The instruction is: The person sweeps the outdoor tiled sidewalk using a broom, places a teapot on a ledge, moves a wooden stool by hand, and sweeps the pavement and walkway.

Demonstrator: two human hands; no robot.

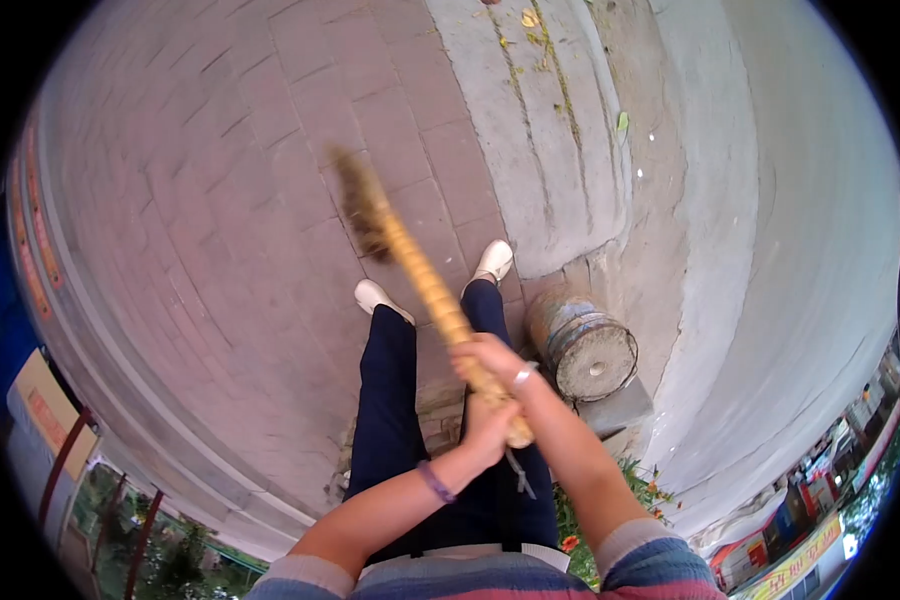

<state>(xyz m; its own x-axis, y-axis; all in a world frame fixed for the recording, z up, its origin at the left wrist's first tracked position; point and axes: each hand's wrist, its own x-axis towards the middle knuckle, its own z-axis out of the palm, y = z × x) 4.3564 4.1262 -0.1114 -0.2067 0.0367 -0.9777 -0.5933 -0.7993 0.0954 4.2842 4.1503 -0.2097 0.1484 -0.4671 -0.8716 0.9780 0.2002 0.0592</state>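
Observation:
A broom (425, 275) with a yellow, ringed, bamboo-like handle slants across the middle of the head view. Its dark bristle head (360, 205) is smeared by motion, over the paving ahead of my feet; I cannot tell whether it touches the ground. Near the handle's top end, my left hand (490, 425) is wrapped round it, with a purple band on the wrist. My right hand (488, 358) grips farther down the handle, just beyond the left, and wears a silver bracelet. A grey cord (519, 472) hangs by the handle's end.
A round, concrete-filled bucket (595, 360) stands right of my legs beside a grey block (618, 408). Reddish paving (230, 200) meets a concrete ramp (545, 170) with fallen leaves. Orange flowers (570, 543) grow close by my right side.

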